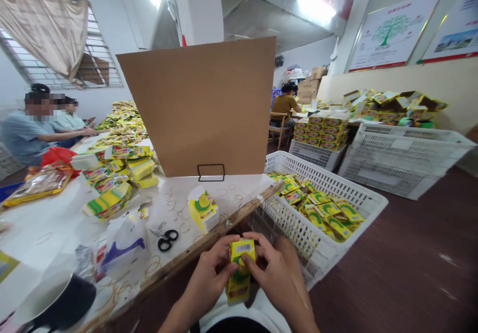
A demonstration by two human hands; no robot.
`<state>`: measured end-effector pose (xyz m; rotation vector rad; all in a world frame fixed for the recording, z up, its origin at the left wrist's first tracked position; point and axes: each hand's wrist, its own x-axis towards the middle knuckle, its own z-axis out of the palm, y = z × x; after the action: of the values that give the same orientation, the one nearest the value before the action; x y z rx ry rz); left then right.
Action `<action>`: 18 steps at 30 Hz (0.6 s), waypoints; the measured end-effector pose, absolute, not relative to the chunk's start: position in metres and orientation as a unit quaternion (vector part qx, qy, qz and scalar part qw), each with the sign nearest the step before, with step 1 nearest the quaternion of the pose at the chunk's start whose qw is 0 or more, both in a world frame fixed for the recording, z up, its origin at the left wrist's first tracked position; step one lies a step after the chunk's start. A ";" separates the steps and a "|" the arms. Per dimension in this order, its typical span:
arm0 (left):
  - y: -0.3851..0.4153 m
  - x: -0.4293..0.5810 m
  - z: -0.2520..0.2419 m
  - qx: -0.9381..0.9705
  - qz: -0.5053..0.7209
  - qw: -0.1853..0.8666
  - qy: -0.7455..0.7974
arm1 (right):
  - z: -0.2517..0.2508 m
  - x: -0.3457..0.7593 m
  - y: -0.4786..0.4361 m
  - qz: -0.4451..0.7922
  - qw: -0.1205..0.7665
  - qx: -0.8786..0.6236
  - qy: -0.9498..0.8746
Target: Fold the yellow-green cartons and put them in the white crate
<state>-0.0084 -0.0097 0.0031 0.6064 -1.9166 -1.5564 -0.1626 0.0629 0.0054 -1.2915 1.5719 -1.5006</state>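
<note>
Between my two hands, just in front of my lap, is a small yellow-green printed carton (239, 285) with a barcode on its upper end. My left hand (213, 268) grips its left side, thumb on the front face. From the right, my right hand (269, 263) holds it with fingers at the top edge and thumb pressed on the front. On the table's near edge beyond them stands an open yellow and white display box (203, 209). Right of my hands, a white plastic crate (328, 183) holds many similar yellow-green cartons (321, 208).
Black-handled scissors (168, 240), rubber bands, a plastic bag (123, 248) and a dark mug (61, 300) lie on the table (175, 188). A large cardboard sheet (205, 109) stands upright behind. Boxes (119, 173) are piled left. Other people sit at left and farther back.
</note>
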 end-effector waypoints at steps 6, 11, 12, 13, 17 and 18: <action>-0.011 -0.012 0.004 0.217 -0.607 0.288 -0.708 | -0.014 -0.162 0.058 -0.552 0.262 -0.492 0.621; -0.009 -0.012 0.003 0.214 -0.628 0.282 -0.694 | -0.013 -0.158 0.057 -0.534 0.247 -0.490 0.643; -0.009 -0.012 0.002 0.215 -0.629 0.282 -0.692 | -0.013 -0.157 0.057 -0.534 0.240 -0.485 0.649; -0.008 -0.012 0.002 0.218 -0.631 0.282 -0.689 | -0.014 -0.157 0.056 -0.532 0.233 -0.483 0.656; -0.012 -0.012 0.002 0.240 -0.642 0.291 -0.668 | -0.006 -0.162 0.059 -0.518 0.218 -0.521 0.642; -0.014 -0.012 0.002 0.245 -0.645 0.296 -0.661 | 0.000 -0.164 0.061 -0.518 0.210 -0.534 0.634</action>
<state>-0.0117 -0.0136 0.0016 0.6504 -1.7570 -1.7163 -0.1640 0.0607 -0.0003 -1.4842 1.7634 -1.4410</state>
